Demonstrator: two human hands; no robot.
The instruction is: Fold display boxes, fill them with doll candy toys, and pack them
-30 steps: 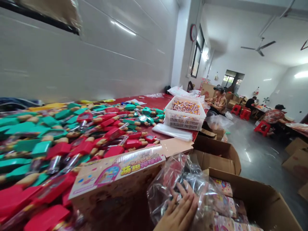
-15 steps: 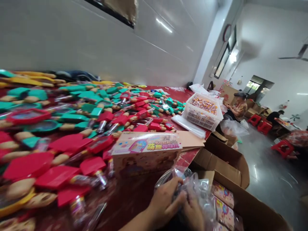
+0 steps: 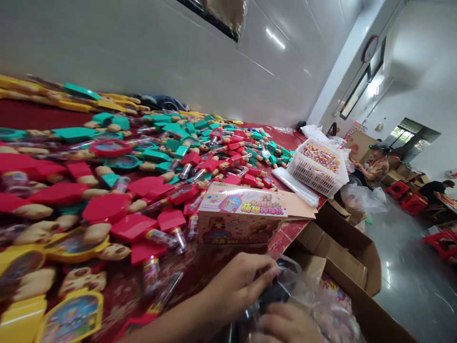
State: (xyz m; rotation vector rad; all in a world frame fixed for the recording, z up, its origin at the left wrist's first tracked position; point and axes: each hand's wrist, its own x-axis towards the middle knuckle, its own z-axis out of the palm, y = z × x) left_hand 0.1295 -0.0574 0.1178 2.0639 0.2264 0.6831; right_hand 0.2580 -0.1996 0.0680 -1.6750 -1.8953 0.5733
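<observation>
My left hand (image 3: 241, 281) reaches in from the lower left and grips the top of a clear plastic bag (image 3: 296, 290). My right hand (image 3: 287, 324) sits low at the bottom edge of the picture, holding the same bag. Something dark lies inside the bag, but its shape is hidden. Just beyond my hands stands a printed toy box (image 3: 241, 214) on the red table (image 3: 210, 276). Many red, green and yellow packaged toys (image 3: 132, 190) cover the table to the left.
An open cardboard carton (image 3: 342, 252) with printed boxes stands at the lower right. A white crate of wrapped sweets (image 3: 317, 166) and a stack of plastic bags (image 3: 294, 186) sit on the table. A seated co-worker (image 3: 376, 169) works beyond them, near red stools (image 3: 396, 190).
The view has swung and tilted, shifting the toy box and crate rightward in the picture. My hands have closed together on the bag, with my left forearm now showing farther across the lower left.
</observation>
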